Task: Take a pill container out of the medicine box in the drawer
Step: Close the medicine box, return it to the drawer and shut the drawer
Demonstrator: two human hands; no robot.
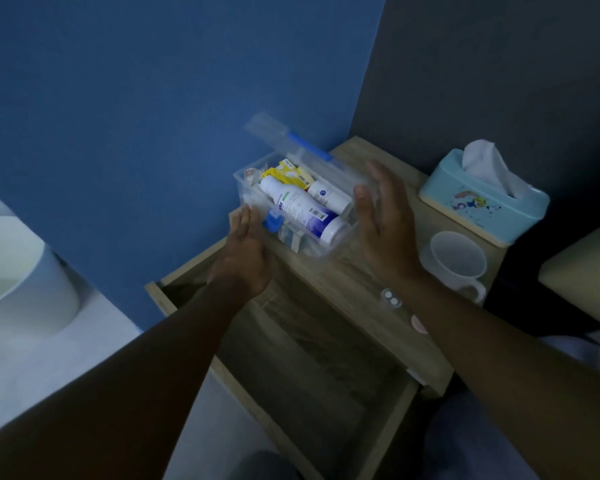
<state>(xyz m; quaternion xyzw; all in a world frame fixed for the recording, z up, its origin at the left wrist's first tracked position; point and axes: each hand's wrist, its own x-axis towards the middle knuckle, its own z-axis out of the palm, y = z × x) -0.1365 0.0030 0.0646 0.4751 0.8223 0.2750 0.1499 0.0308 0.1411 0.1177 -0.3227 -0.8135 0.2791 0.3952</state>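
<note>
A clear plastic medicine box [313,251] stands on the wooden nightstand top [340,285], its lid [278,135] tipped open toward the wall. Inside lie a large white bottle [303,211], a smaller white bottle [329,196] and a yellow packet [284,172]. My left hand [245,251] is open, its fingertips touching the box's left wall beside a blue latch [274,220]. My right hand [387,223] is open and blurred, palm facing the box's right side. A small clear pill container [390,299] with two white pills rests on the top near my right wrist. The drawer [312,362] below is pulled out.
A light blue tissue box [482,204] and a white mug [458,263] stand on the right part of the nightstand. A white bin [18,271] sits on the floor at left. The blue wall is close behind the box. A pale cushion edge [586,278] is at far right.
</note>
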